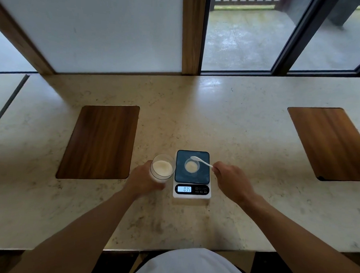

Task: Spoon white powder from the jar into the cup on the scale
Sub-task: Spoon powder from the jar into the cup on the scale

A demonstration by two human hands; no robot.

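Note:
A clear jar point(163, 167) holding white powder stands just left of the scale, and my left hand point(144, 179) wraps around its near side. The white kitchen scale point(192, 174) has a dark platform and a lit display that seems to read 0.35. A small clear cup point(192, 166) with some white powder in it sits on the platform. My right hand point(231, 180) pinches the handle of a white spoon point(200, 161). The spoon's bowl hovers over the cup's far rim. Whether powder lies in the spoon I cannot tell.
The marble counter point(237, 128) carries a wooden inset panel point(100, 142) to the left and another wooden panel point(331, 143) at the far right. Windows and a wooden post run along the back. The counter's front edge lies close to my body.

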